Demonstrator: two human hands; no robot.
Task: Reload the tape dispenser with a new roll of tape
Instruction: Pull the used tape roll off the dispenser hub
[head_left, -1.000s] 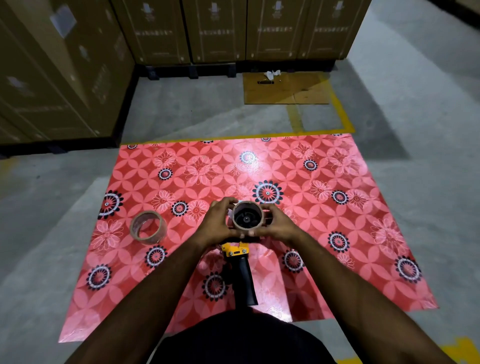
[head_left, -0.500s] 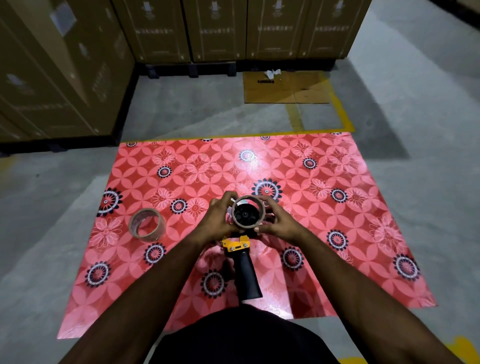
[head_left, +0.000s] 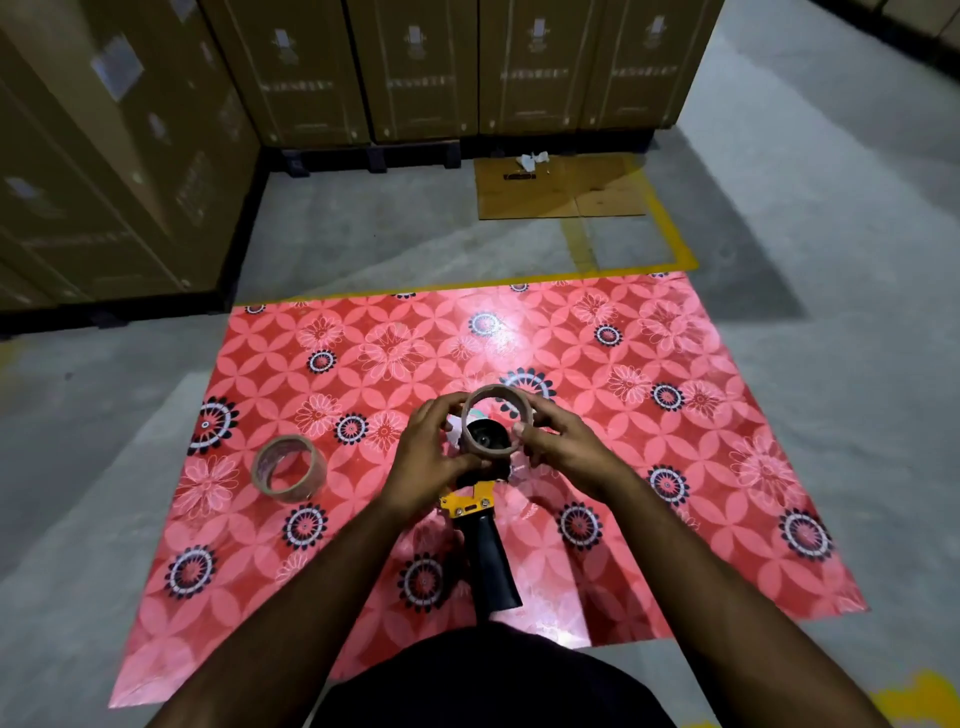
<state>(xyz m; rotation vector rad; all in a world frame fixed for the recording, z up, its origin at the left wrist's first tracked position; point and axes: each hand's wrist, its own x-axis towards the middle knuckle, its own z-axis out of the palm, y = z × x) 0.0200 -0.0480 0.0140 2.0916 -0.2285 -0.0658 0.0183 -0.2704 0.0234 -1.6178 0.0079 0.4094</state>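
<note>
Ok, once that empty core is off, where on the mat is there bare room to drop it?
The mat's right half is bare, from the right hand out to the mat's edge. The far strip beyond the hands is bare too. The left side is tighter: the tape roll sits there. The middle is crowded by both hands, the cardboard core and the dispenser.

Both arms reach forward, left grip (head_left: 426, 453) and right grip (head_left: 563, 446) curled inward, fingertips pinching.

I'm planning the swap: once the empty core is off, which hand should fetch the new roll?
Left. The new tape roll lies on the mat beside the left hand; the right hand pinches the empty core, across the dispenser.
</note>
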